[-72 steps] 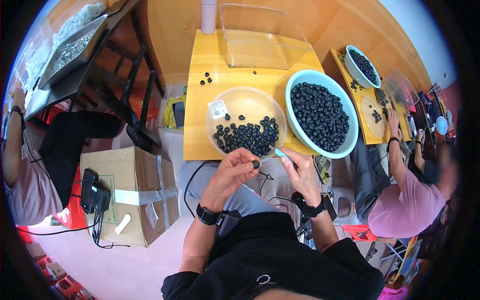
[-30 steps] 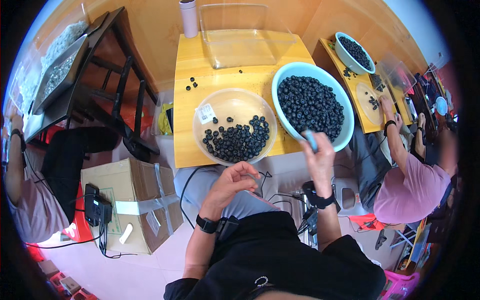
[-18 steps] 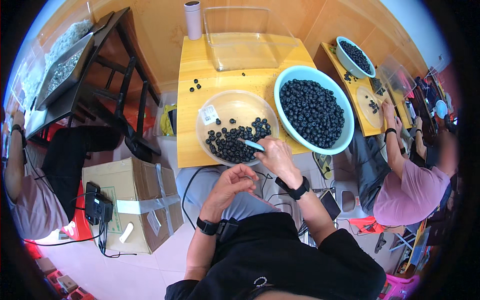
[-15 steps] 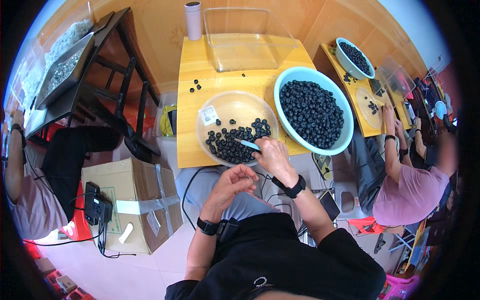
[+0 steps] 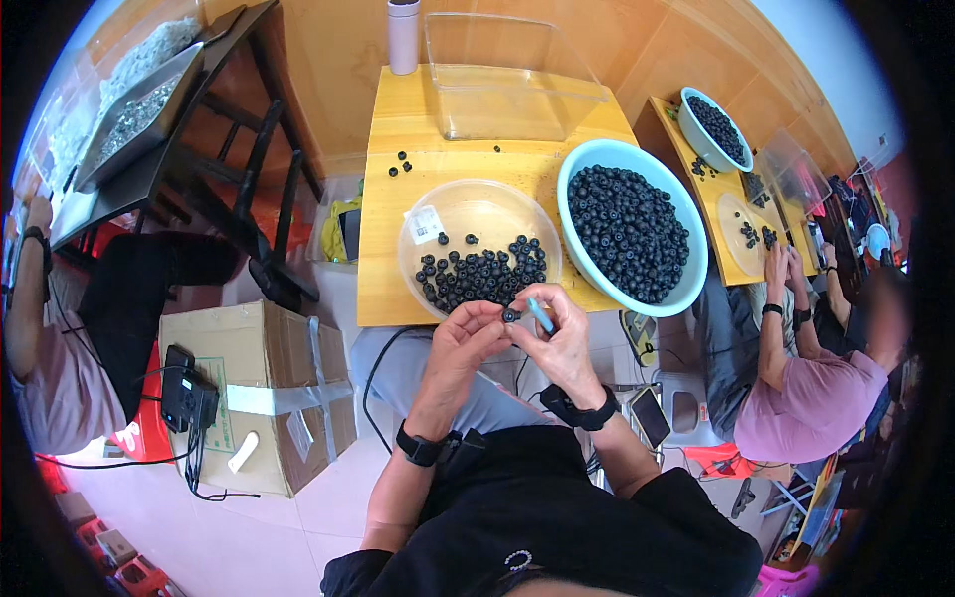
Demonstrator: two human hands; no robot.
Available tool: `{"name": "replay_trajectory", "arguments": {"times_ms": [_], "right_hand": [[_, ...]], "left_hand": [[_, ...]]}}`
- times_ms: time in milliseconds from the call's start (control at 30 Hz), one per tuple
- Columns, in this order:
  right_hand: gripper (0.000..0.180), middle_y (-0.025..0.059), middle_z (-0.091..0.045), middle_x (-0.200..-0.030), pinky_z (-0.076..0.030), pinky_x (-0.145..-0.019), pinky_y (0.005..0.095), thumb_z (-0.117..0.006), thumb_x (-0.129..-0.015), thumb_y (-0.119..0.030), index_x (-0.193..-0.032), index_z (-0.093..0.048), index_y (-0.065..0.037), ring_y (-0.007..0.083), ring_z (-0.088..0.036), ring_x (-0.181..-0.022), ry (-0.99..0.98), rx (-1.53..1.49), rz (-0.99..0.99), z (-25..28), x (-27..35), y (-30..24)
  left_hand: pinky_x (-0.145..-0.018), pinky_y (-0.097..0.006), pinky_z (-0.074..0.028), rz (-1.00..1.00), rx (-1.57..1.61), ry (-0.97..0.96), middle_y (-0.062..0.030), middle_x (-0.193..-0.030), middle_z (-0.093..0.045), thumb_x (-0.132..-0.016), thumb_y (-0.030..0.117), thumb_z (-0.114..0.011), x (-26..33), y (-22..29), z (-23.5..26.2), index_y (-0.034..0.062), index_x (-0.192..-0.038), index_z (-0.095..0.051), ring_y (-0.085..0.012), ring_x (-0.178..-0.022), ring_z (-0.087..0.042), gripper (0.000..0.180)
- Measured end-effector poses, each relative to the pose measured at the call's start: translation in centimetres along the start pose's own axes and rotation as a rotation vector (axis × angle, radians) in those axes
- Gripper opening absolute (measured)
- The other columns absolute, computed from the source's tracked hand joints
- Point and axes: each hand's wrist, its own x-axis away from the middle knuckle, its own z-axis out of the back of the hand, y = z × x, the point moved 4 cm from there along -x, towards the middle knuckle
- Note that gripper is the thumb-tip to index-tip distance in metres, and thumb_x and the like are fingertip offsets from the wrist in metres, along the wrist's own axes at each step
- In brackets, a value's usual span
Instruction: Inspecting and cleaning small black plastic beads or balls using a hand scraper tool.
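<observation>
Above the table's near edge, my two hands meet around one small black round piece (image 5: 510,315) with a ringed centre. My left hand (image 5: 464,346) pinches it from the left. My right hand (image 5: 562,343) holds a slim light-blue-handled tool (image 5: 540,315), its fingertips at the piece's other side; the tool's tip is hidden. Just beyond lies a shallow clear round tray (image 5: 477,194), with many similar black pieces (image 5: 487,274) gathered in its near half. To its right, a light-blue basin (image 5: 699,249) is heaped with the same pieces (image 5: 627,234).
A clear rectangular bin (image 5: 497,124) and a pink flask (image 5: 403,40) stand at the table's back. Several loose pieces (image 5: 400,164) lie on the wood. A taped cardboard box (image 5: 239,348) sits left on the floor. A co-worker in pink (image 5: 796,398) works at the right table (image 5: 711,204).
My right hand has drawn back from the tray toward my left hand, keeping the blue-handled tool. A black piece now shows between my fingers. The tool has turned more upright.
</observation>
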Motion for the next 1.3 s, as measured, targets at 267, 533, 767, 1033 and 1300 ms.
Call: {"name": "replay_trajectory", "arguments": {"times_ms": [267, 533, 767, 1033, 1300], "right_hand": [[0.018, 0.0093, -0.060, -0.084, -0.044, -0.053, 0.0254, -0.064, -0.070, 0.006, -0.084, -0.056, -0.002, 0.0173, -0.058, -0.066, 0.163, 0.196, 0.291, -1.3, 1.5, -1.1], [0.020, 0.0126, -0.056, -0.085, -0.045, -0.064, 0.0306, -0.065, -0.070, 0.001, -0.088, -0.058, 0.001, 0.0239, -0.058, -0.074, 0.094, 0.192, 0.253, 1.2, 1.8, -0.9], [0.020, 0.0155, -0.062, -0.079, -0.046, -0.062, 0.0319, -0.056, -0.084, -0.012, -0.095, -0.061, 0.004, 0.0249, -0.060, -0.069, -0.125, 0.208, 0.134, 2.0, 1.7, -0.5], [0.017, 0.0148, -0.064, -0.077, -0.048, -0.055, 0.0325, -0.060, -0.081, -0.011, -0.093, -0.063, 0.000, 0.0259, -0.063, -0.063, -0.191, 0.324, 0.247, 1.8, 1.7, -1.2], [0.017, 0.0126, -0.063, -0.073, -0.047, -0.052, 0.0332, -0.060, -0.080, -0.013, -0.093, -0.063, -0.002, 0.0254, -0.061, -0.059, -0.207, 0.419, 0.267, 1.7, 1.7, -1.0]], "left_hand": [[-0.077, -0.026, -0.050, -0.049, 0.121, -0.044, -0.0034, -0.092, -0.061, -0.082, 0.003, -0.059, -0.1, -0.7, 0.2, 0.0056, -0.099, -0.056, -0.0121, -0.085, -0.060, 0.017], [-0.078, -0.028, -0.052, -0.057, 0.265, -0.046, -0.0056, -0.094, -0.061, -0.084, 0.004, -0.057, 0.2, 0.2, 0.1, 0.0041, -0.101, -0.056, -0.0147, -0.085, -0.060, 0.018], [-0.076, -0.025, -0.052, -0.013, 0.322, -0.151, -0.0081, -0.096, -0.061, -0.085, 0.002, -0.055, -0.1, -0.2, 0.0, 0.0021, -0.105, -0.056, -0.0144, -0.084, -0.061, 0.020], [-0.073, -0.021, -0.051, -0.013, 0.312, -0.199, -0.0100, -0.097, -0.060, -0.083, 0.002, -0.058, -0.2, -0.4, -0.1, 0.0013, -0.103, -0.056, -0.0131, -0.084, -0.059, 0.019], [-0.072, -0.021, -0.051, -0.003, 0.307, -0.222, -0.0108, -0.096, -0.060, -0.083, 0.004, -0.059, -0.4, -0.7, 0.2, 0.0011, -0.099, -0.055, -0.0124, -0.081, -0.060, 0.016]]}}
